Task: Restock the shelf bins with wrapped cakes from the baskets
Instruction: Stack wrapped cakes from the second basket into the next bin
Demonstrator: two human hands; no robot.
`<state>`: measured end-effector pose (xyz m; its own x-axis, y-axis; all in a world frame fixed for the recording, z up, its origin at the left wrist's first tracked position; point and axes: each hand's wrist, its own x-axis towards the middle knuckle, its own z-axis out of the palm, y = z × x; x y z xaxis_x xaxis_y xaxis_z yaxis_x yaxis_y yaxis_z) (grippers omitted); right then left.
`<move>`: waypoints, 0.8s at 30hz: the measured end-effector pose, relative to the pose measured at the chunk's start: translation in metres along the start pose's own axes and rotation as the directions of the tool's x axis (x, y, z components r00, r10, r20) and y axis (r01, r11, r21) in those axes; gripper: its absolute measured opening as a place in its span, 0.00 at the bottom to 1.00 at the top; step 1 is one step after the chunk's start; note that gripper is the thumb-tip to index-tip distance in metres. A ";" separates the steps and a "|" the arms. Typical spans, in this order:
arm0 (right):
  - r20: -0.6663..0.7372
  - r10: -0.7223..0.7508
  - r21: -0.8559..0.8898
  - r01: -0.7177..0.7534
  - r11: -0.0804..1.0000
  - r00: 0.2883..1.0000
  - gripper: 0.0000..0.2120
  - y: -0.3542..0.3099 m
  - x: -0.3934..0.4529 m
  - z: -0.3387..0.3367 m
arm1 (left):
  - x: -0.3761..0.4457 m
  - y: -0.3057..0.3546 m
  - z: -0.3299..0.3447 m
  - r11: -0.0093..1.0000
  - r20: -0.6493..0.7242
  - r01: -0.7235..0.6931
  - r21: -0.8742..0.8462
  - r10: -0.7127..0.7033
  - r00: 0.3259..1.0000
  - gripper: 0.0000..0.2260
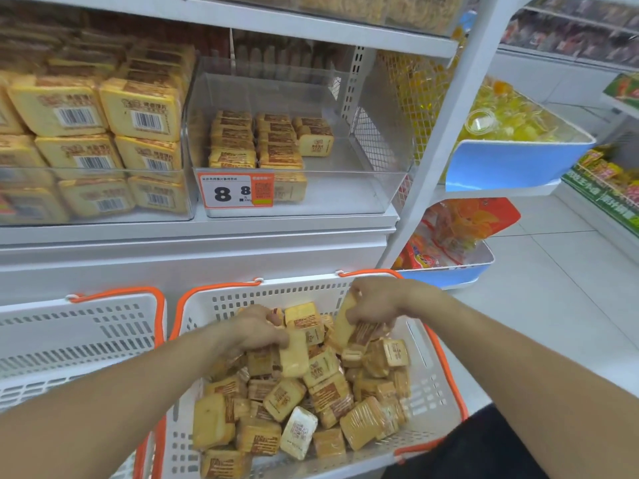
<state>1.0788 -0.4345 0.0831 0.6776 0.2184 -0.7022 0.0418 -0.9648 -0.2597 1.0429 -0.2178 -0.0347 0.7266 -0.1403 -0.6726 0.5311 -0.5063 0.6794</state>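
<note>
Both hands are digging into the white perforated plastic basket with orange handles (428, 371), grabbing small tan plastic-wrapped cakes (304, 402). Left hand (257, 328) is curling round 1 pale cake just under its fingers; right hand (375, 302) is clamping a bunch, 1 standing on edge left of its thumb. Best gathering a firm, squared stack before lifting to the half-empty clear acrylic shelf bin (366, 188) straight above, avoiding drops.
</note>
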 end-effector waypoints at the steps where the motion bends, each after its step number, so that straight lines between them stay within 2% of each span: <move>1: -0.039 -0.020 0.043 0.022 0.999 0.999 0.16 0.001 -0.003 -0.009 | -0.008 0.011 -0.007 0.989 0.079 0.004 -0.145 0.007 0.997 0.13; 3: -0.102 -0.063 0.259 0.088 0.962 0.993 0.13 0.007 -0.007 -0.023 | -0.028 0.028 -0.020 0.916 0.196 0.013 -0.400 0.072 0.978 0.11; 4: -0.122 -0.081 0.424 0.126 0.897 0.989 0.11 0.010 -0.007 -0.027 | -0.038 0.035 -0.028 0.877 0.233 0.008 -0.481 0.120 0.965 0.11; 5: -0.136 -0.095 0.591 0.158 0.791 0.986 0.09 0.011 -0.008 -0.029 | -0.049 0.040 -0.035 0.852 0.260 -0.009 -0.523 0.169 0.951 0.13; 7: -0.156 -0.101 0.840 0.185 0.510 0.983 0.07 0.010 -0.008 -0.028 | -0.069 0.046 -0.048 0.825 0.282 -0.071 -0.560 0.271 0.920 0.22; 9: -0.149 -0.105 0.942 0.173 0.286 0.983 0.07 0.004 -0.009 -0.024 | -0.081 0.050 -0.055 0.764 0.255 -0.106 -0.637 0.338 0.906 0.25; 11: -0.100 -0.144 0.984 0.119 0.134 0.984 0.07 -0.002 -0.012 -0.018 | -0.087 0.053 -0.054 0.685 0.197 -0.141 -0.715 0.391 0.899 0.27; 15: -0.003 -0.167 1.000 0.002 -0.006 0.986 0.12 -0.011 -0.018 -0.009 | -0.083 0.051 -0.040 0.593 0.068 -0.226 -0.773 0.432 0.899 0.27; 20: 0.069 -0.051 0.989 -0.075 -0.124 0.996 0.10 -0.022 -0.021 0.007 | -0.081 0.057 -0.027 0.492 0.062 -0.168 -0.854 0.417 0.907 0.21; 22: 0.079 -0.015 0.986 -0.080 -0.146 0.997 0.10 -0.024 -0.021 0.009 | -0.080 0.059 -0.026 0.516 0.012 -0.202 -0.833 0.382 0.924 0.21; 24: 0.056 0.004 0.989 -0.055 -0.135 0.998 0.09 -0.025 -0.022 0.008 | -0.079 0.058 -0.027 0.593 -0.081 -0.285 -0.753 0.345 0.935 0.28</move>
<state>1.0570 -0.4136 0.1001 0.6357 0.2228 -0.7391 -0.7692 0.2635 -0.5821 1.0276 -0.2132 0.0654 0.8982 -0.2367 -0.3704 0.4365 0.3809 0.8151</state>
